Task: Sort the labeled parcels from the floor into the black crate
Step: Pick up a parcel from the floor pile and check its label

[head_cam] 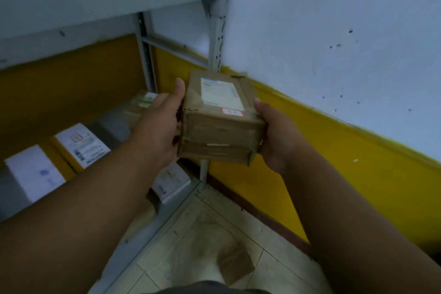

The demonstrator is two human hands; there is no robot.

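Both hands, left hand (157, 131) and right hand (276, 136), grip taped parcel (219, 126) beside grey shelving (216, 38) holding 2 labelled parcels (82, 145)

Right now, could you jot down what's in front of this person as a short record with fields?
held item: brown box, taped, white label on top
left hand: grips the box's left side, thumb on the top edge
right hand: grips the box's right side
box position: in the air, above the tiled floor
shelf: grey metal, at left, holding several labelled parcels
wall: white above, yellow band below
black crate: not in view
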